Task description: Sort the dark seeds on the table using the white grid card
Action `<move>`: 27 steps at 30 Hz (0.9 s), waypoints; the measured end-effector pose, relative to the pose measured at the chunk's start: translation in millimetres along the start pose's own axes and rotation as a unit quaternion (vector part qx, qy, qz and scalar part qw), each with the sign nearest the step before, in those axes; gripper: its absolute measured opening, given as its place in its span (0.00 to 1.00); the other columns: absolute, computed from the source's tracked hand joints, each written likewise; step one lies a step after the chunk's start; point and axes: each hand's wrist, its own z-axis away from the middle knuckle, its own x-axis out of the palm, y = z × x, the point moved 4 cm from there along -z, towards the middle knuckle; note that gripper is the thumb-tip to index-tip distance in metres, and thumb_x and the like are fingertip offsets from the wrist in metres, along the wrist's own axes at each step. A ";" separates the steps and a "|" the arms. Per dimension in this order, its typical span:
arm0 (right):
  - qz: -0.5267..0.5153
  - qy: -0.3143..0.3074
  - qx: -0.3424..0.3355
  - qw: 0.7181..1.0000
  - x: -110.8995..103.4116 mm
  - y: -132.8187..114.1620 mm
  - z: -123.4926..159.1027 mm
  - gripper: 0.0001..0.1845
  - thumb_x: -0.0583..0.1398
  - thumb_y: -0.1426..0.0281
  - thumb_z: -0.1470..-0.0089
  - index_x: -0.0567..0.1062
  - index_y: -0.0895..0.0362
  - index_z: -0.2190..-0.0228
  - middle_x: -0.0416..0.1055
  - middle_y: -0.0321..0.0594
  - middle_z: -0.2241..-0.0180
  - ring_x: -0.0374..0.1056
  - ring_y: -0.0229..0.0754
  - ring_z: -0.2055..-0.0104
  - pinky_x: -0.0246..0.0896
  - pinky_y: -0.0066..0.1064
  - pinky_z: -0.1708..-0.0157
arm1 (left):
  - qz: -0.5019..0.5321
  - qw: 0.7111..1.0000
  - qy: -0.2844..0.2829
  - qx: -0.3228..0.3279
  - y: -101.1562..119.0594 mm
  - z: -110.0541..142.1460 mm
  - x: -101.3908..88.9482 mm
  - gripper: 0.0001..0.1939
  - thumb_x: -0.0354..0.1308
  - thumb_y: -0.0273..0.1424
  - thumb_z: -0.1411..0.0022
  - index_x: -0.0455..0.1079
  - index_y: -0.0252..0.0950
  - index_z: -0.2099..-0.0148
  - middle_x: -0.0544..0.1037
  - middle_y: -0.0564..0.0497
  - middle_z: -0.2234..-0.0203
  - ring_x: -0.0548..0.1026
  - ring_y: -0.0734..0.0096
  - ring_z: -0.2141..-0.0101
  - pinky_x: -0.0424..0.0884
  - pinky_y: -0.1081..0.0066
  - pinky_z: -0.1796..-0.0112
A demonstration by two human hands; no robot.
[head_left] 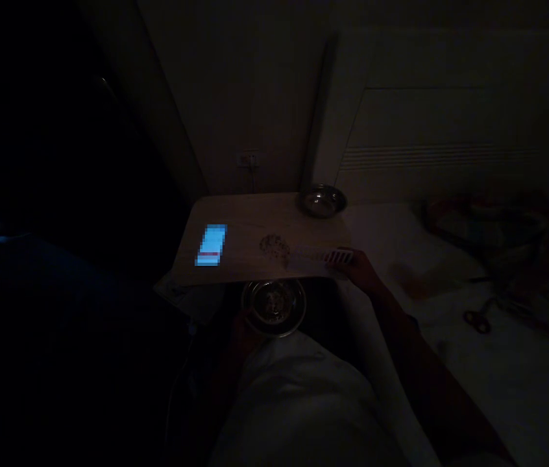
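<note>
In dim light, my right hand (357, 266) is closed on a flat pale strip with dark stripes or slots (339, 256) at the table's right side. Its blurred far end reaches left to a patch of small dark bits (274, 245) on the wooden tabletop (240, 214). Just below the table's near edge, my left hand (245, 327) grips the left rim of a round metal bowl (298, 314). Some speckled bits (274, 303) show inside that bowl. Most of my left fingers are lost in shadow.
A lit phone (211, 245) lies on the table's left part. Another metal bowl (323, 201) stands at the back right corner. A wall socket (248, 159) with a plug is behind. Scissors (477, 321) and a dark reddish object (547, 240) lie on the pale bedding to the right.
</note>
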 end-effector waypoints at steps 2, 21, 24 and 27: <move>0.003 -0.001 -0.003 1.000 -0.8 0.3 0.7 0.16 0.65 0.60 0.64 0.72 0.59 0.74 0.67 0.34 0.78 0.61 0.35 0.77 0.54 0.27 0.77 | 0.001 1.000 0.007 -0.003 -0.1 0.4 0.4 0.14 0.53 0.27 0.47 0.71 0.33 0.56 0.79 0.45 0.70 0.76 0.57 0.62 0.69 0.59 0.57; -0.033 0.098 -0.022 0.994 -0.2 -1.8 -2.6 0.16 0.65 0.62 0.62 0.76 0.58 0.68 0.76 0.43 0.68 0.72 0.46 0.66 0.66 0.35 0.66 | -0.001 1.000 0.020 -0.015 1.6 5.0 8.0 0.17 0.53 0.27 0.47 0.70 0.30 0.54 0.78 0.42 0.67 0.76 0.55 0.62 0.70 0.56 0.58; -0.019 0.067 -0.028 0.997 10.3 -6.4 -3.1 0.16 0.64 0.63 0.60 0.77 0.58 0.68 0.76 0.43 0.67 0.72 0.46 0.66 0.66 0.36 0.65 | 0.005 0.999 0.036 -0.009 2.5 4.7 7.0 0.17 0.54 0.25 0.48 0.70 0.30 0.54 0.78 0.43 0.69 0.76 0.56 0.61 0.69 0.59 0.57; -0.029 0.068 -0.028 0.997 17.5 -8.1 -3.6 0.16 0.64 0.62 0.60 0.77 0.58 0.67 0.76 0.43 0.68 0.72 0.46 0.66 0.66 0.35 0.67 | 0.010 0.999 0.033 -0.005 2.4 4.8 7.0 0.16 0.55 0.25 0.48 0.70 0.32 0.56 0.79 0.44 0.70 0.75 0.56 0.60 0.69 0.60 0.56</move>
